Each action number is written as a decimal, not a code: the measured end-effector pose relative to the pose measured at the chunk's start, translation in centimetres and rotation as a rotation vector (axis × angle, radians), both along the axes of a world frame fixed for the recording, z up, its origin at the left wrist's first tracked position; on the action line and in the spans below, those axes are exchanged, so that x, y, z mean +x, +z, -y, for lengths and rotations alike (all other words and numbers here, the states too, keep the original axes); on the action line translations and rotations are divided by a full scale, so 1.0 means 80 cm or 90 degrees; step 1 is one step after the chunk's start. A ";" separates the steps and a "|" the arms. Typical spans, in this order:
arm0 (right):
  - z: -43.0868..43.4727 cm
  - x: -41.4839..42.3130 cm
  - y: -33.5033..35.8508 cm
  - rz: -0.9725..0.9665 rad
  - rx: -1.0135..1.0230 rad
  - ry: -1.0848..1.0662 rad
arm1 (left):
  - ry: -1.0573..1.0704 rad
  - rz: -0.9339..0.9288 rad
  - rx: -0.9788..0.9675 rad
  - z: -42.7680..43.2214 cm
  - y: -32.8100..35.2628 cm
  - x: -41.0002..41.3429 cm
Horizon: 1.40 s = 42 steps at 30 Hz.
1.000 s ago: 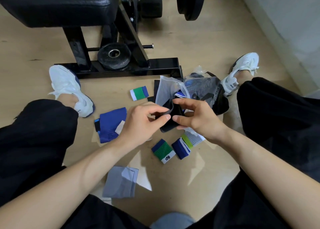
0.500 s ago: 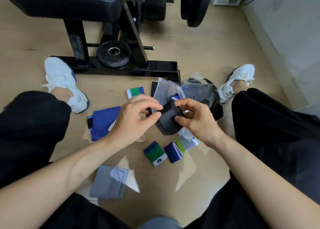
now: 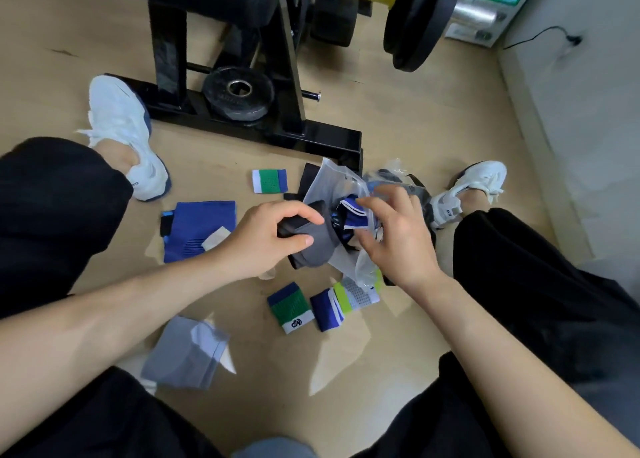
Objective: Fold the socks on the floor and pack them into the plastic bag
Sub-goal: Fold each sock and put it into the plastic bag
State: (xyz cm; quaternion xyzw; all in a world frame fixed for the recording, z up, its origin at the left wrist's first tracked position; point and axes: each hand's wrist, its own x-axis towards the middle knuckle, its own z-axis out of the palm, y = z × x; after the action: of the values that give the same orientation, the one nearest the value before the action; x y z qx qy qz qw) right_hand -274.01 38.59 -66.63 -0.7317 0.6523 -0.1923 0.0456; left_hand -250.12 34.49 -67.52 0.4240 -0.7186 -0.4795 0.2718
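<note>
My left hand (image 3: 273,238) grips a folded dark grey sock (image 3: 313,250) and holds it at the mouth of a clear plastic bag (image 3: 332,180) on the floor. My right hand (image 3: 398,239) is at the bag's open edge, with its thumb and curled fingers on the film. A blue-and-white sock (image 3: 353,213) shows inside the bag. Loose on the floor lie a large blue sock (image 3: 201,229), a grey sock (image 3: 187,350), a green-blue-white folded sock (image 3: 269,180), a green-blue folded sock (image 3: 291,307) and a blue-lime-white sock (image 3: 343,302).
A black gym machine base (image 3: 311,139) with a weight plate (image 3: 239,92) stands just beyond the bag. A second clear bag with dark contents (image 3: 398,182) lies behind my right hand. My white shoes (image 3: 128,135) (image 3: 464,187) flank the socks. A wall (image 3: 588,111) runs along the right.
My right hand let go of the dark grey sock and shifted right to the bag's edge. My left hand now holds the sock alone, closer to the bag's mouth.
</note>
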 end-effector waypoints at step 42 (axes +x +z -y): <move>0.025 -0.081 -0.002 0.099 0.181 -0.026 | -0.141 0.232 -0.149 0.091 -0.182 -0.190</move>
State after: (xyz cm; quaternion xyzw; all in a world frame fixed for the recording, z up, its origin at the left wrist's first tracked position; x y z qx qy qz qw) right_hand -280.47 36.56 -66.77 -0.6871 0.6824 -0.1549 0.1953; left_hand -265.31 27.19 -82.12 0.3876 -0.8485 -0.3358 0.1307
